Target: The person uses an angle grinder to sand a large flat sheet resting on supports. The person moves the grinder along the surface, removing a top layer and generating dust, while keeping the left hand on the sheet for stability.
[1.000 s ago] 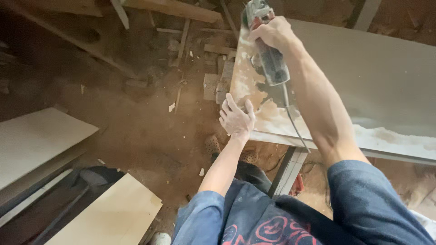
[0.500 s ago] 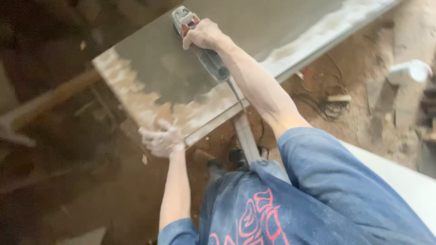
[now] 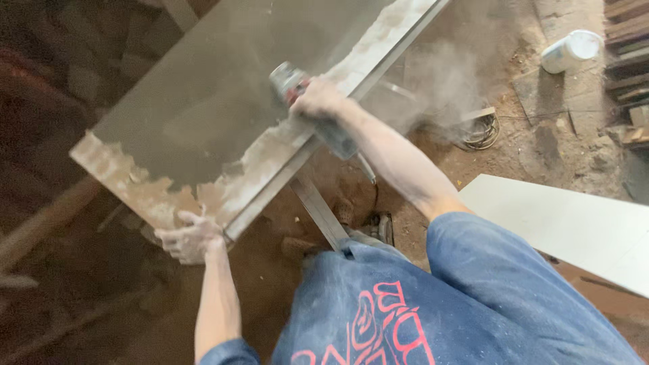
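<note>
A large grey slab [image 3: 223, 101] lies across a metal frame, its near edges crusted with pale dust. My right hand [image 3: 318, 100] grips a grey angle grinder [image 3: 289, 80] that sits on the slab's right edge, and dust billows off to the right of it. The grinder's cord hangs below my forearm. My left hand [image 3: 188, 236], coated in white dust, clasps the slab's near corner from below.
A white panel [image 3: 574, 226] lies on the dirt floor at right. Farther off stand a white bucket [image 3: 571, 51], a coil of cable [image 3: 480, 132] and stacked timber [image 3: 629, 40]. A metal frame leg [image 3: 318, 209] runs under the slab.
The view has swung closer over the slab. My right hand has run the grinder down along the right edge, raising dust. My left hand has gone from resting by the edge to gripping the corner.
</note>
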`<state>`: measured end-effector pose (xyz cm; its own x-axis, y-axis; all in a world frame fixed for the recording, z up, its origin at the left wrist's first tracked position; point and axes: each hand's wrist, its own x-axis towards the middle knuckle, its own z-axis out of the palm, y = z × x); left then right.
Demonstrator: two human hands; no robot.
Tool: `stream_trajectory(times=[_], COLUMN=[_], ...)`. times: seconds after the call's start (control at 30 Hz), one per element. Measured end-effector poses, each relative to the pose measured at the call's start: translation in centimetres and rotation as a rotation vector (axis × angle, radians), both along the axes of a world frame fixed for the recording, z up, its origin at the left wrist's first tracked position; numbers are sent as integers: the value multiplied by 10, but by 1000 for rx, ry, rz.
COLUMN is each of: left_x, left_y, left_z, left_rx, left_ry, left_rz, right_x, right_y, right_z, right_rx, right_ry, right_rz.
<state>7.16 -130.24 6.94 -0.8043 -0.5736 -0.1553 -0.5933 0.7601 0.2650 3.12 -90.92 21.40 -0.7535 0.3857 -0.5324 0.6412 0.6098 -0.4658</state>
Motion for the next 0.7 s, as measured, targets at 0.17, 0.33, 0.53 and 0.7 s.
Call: stream_trajectory(times=[0.17,0.33,0.53,0.7], left_x=[-5,-13,-9,-14], left_y=[11,60,62,69], left_z=[-9,-34,-28,-18], left_rx=[-232,-87,-13,-12], left_ry=[146,-77,-170,-220], left_rz=[-177,-431,-526,-504], right_x=[23,15,27,39], right_y=[-77,-63,69,126], right_z=[-4,-21,-42,-19], right_rx=[-52,-202,-361,-211], right_ry=[-20,-27,139,90], right_rz=[307,315,-56,-232])
